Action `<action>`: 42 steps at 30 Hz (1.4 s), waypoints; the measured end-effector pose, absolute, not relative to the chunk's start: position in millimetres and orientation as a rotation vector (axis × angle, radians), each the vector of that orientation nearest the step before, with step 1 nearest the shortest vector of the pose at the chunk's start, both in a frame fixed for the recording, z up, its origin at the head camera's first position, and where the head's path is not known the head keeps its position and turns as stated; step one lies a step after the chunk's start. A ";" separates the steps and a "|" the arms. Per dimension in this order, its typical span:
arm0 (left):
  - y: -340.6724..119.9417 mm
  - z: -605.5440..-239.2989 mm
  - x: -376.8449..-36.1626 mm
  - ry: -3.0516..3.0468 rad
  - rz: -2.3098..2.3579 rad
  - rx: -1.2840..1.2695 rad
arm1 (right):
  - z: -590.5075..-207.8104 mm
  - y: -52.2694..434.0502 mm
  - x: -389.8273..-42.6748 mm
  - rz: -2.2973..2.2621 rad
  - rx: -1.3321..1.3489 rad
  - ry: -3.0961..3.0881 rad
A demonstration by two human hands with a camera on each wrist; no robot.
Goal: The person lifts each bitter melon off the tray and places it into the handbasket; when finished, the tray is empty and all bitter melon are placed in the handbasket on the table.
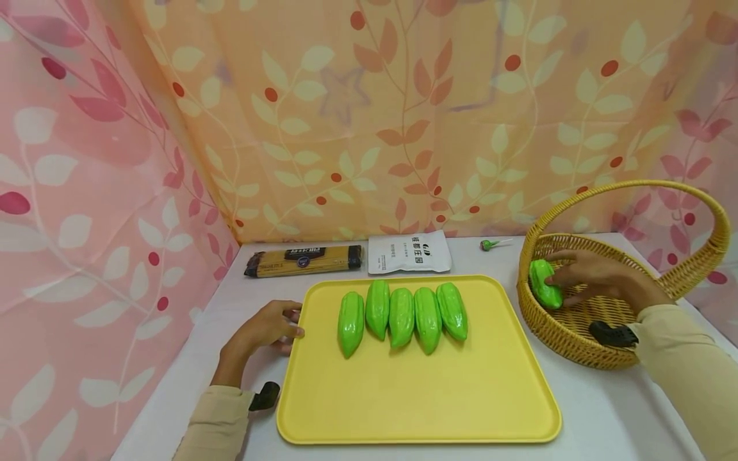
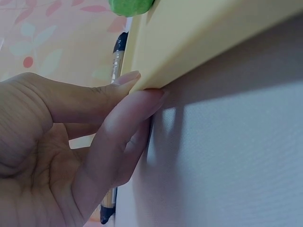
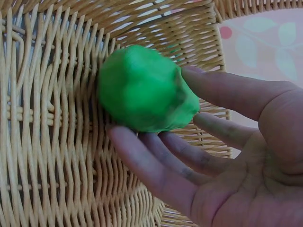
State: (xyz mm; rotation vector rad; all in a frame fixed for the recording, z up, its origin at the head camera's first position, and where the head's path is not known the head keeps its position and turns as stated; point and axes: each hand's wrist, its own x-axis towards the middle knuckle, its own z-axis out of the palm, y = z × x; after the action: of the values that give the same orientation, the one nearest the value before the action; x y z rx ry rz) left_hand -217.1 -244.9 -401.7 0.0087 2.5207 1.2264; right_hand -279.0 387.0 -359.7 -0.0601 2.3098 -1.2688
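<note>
Near the table's middle lies a yellow tray [image 1: 421,403], and my left hand [image 1: 271,326] pinches its left rim between thumb and fingers. The left wrist view shows this pinch [image 2: 135,90] at close range. On the tray, several glossy green ridged gourds [image 1: 401,317] form a row toward the back. Another green gourd [image 1: 544,285] is inside the wicker basket [image 1: 571,346] on the right, against its left wall. My right hand [image 1: 599,275] reaches into the basket and holds that gourd, thumb on one side and fingers on the other [image 3: 142,90].
Behind the tray lie a pack of dry noodles [image 1: 305,261] and a white printed pouch [image 1: 410,253]. A green lollipop [image 1: 490,244] lies between pouch and basket. The basket's tall handle [image 1: 628,184] arches over it. Patterned curtains [image 1: 403,115] stand behind and at both sides.
</note>
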 end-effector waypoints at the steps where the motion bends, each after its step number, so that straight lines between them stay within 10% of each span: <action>1: -245.2 -402.2 -217.3 2.520 1.229 0.008 | -359.4 387.5 -278.5 -1.264 -0.068 2.318; 42: -248.0 -407.1 -219.6 2.531 1.222 0.031 | -332.0 320.9 -190.5 -1.535 -0.623 2.460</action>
State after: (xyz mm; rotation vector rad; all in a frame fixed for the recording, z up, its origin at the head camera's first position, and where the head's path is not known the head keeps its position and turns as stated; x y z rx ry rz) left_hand -219.6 -248.0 -407.1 0.0308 2.5314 1.2222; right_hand -190.5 320.9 -332.0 -0.6235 2.4599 -1.5355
